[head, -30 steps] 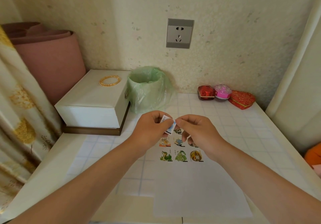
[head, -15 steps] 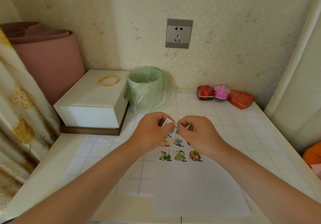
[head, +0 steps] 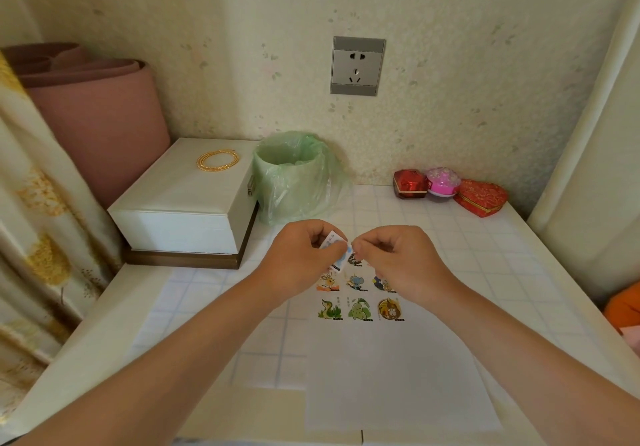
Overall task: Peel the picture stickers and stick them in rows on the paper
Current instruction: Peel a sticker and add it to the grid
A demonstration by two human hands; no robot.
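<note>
A white sheet of paper lies on the checked tabletop in front of me. Several picture stickers sit on it in rows at its far end; part of the far row is hidden by my hands. My left hand pinches a small sticker on its white backing above the paper. My right hand meets it fingertip to fingertip, thumb and forefinger closed at the sticker's right edge.
A small bin lined with a green bag stands just beyond my hands. Left of it is a white box with a gold bracelet on top. Red and pink trinket boxes sit at the back right. A curtain hangs at the left.
My two hands have stayed pinched together on the small sticker; they shifted only slightly, with the fingertips working at its edge.
</note>
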